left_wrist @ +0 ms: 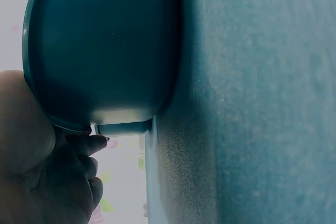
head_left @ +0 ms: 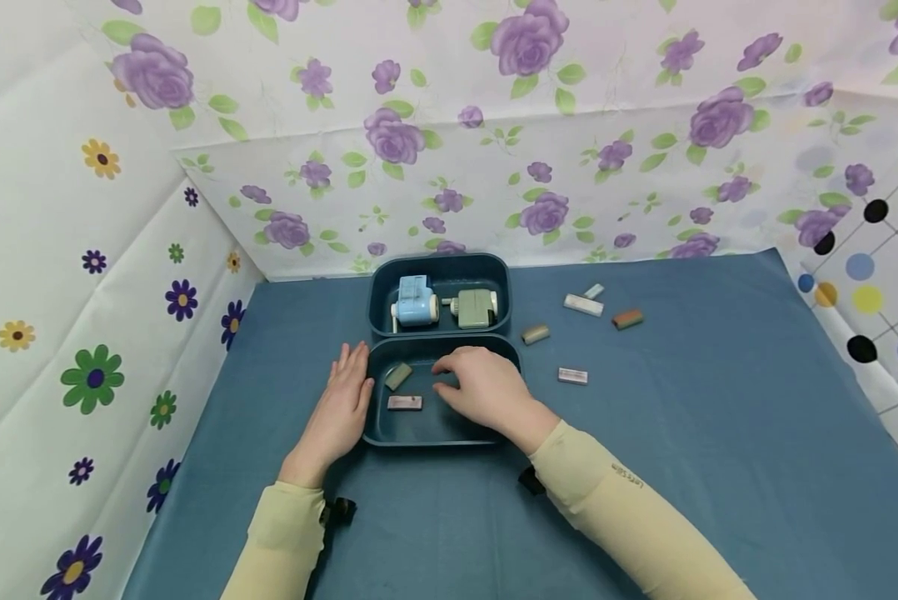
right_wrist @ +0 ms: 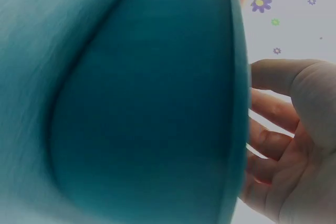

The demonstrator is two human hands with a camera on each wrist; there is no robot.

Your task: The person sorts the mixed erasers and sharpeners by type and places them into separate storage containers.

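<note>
My left hand (head_left: pixel 340 398) lies along the left rim of the near dark teal tray (head_left: pixel 426 437), fingers straight. Over the right part of that tray reaches my right hand (head_left: pixel 482 385), its fingers loosely bent, with a gap between thumb and forefinger and nothing seen in it. The right wrist view has its fingertips hidden behind the tray's wall (right_wrist: pixel 152 103). Inside the tray, left of the right hand, are a greenish eraser-like block (head_left: pixel 398 377) and a pinkish-white one (head_left: pixel 405 403). In the left wrist view, the left hand (left_wrist: pixel 42 166) touches the tray's outer side (left_wrist: pixel 105 45).
Behind stands a second teal tray (head_left: pixel 440 260) with a blue crank pencil sharpener (head_left: pixel 416 302) and a green one (head_left: pixel 475 308). To the right on the blue cloth (head_left: pixel 681 433) lie several small blocks, among them a tan (head_left: pixel 535 334), a white (head_left: pixel 583 305) and an orange-brown one (head_left: pixel 627 319).
</note>
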